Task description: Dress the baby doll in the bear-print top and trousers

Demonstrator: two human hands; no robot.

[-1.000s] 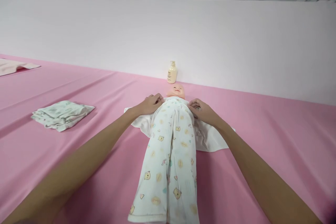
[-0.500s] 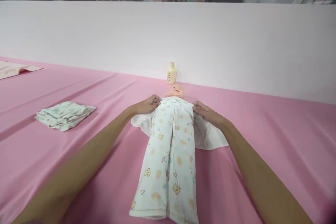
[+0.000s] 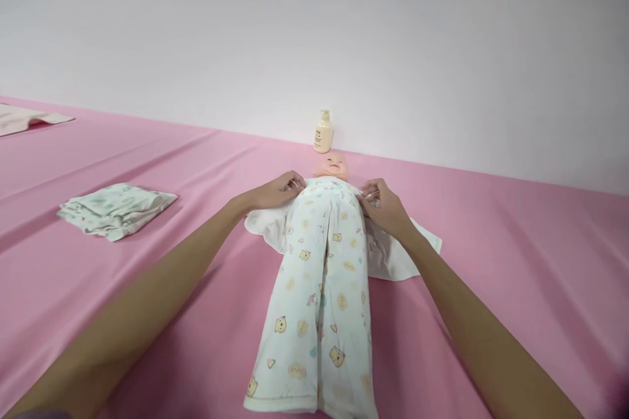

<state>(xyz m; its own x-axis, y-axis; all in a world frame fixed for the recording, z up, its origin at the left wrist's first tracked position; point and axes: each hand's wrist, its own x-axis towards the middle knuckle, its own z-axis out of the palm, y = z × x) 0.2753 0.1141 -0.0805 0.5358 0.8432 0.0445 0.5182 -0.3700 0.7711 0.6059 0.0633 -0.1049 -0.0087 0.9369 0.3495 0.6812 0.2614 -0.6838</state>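
Observation:
A baby doll (image 3: 335,165) lies on its back with its head toward the wall. Over its body, from the neck down, are spread white baby pants (image 3: 314,294) printed with small bears, legs toward me. My left hand (image 3: 282,190) pinches the pants' upper edge on the left, its fingers curled together. At the upper right edge, my right hand (image 3: 386,206) has its thumb and a finger closed on the fabric, the other fingers bent above. White cloth (image 3: 393,258) shows from under the pants on both sides. The doll's limbs are hidden.
A cream pump bottle (image 3: 323,133) stands behind the doll's head, near the white wall (image 3: 196,52). To the left lies a folded printed cloth (image 3: 118,209). Farther left is a pale pink cloth (image 3: 29,119). Pink sheeting (image 3: 491,242) with wrinkles covers the surface.
My right hand has turned and raised its knuckles, its fingers shifting at the pants' edge. The white cloth on the right spreads slightly farther out. My view has tilted down a little.

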